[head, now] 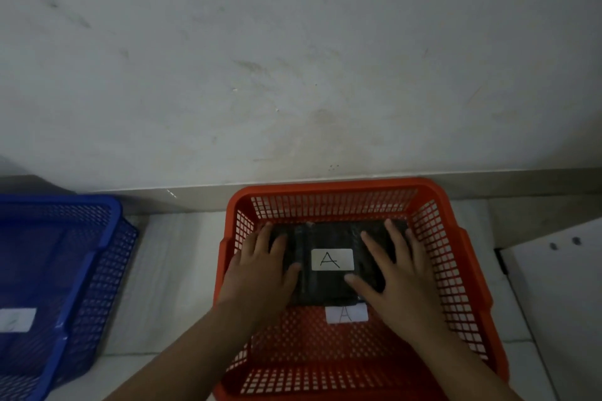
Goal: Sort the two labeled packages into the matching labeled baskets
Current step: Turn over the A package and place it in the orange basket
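Black package (329, 257), white label (332, 259); orange basket (456, 270), blue basket (81, 270).

A pale wall (293, 58), smudged with faint brownish marks, filled the far part of the scene. Along its foot ran a light grey skirting strip (182, 194), and below that lay a floor of whitish tiles (176, 270). At the near right stood a white board (560, 303), tilted, with two small dark holes near its far edge and a dark edge along its left side.

Stained white wall (293, 58), pale floor (176, 270)
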